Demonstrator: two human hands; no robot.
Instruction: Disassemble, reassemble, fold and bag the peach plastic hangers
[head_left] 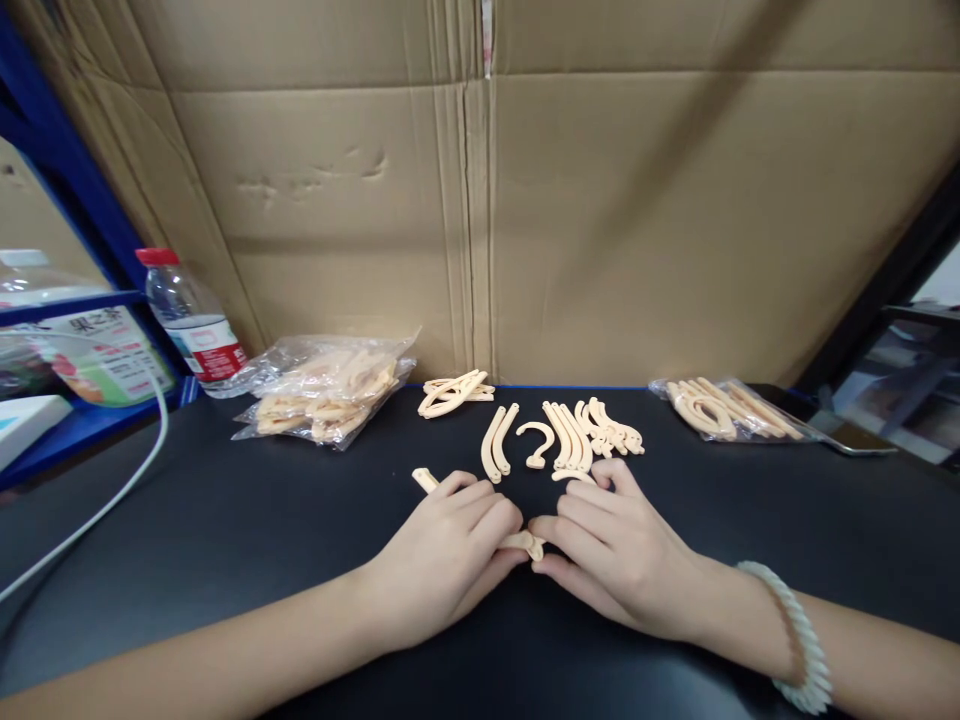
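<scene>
Two hands meet over a pale piece at the lower centre of the frame.
The left hand [457, 550] has its fingers curled closed around the piece [517, 541]; the right hand [615, 555] has thumb and fingertips drawn narrow at its jointed end. A pale end [424, 480] shows beyond the left knuckles; whether it belongs to the same piece, I cannot tell. Just above the hands, at the centre, lie two curved strips [496, 442], a hook [543, 440] and more strips [570, 437]. A bag [330, 390] sits left of centre, a bottle [196, 325] further left.
</scene>
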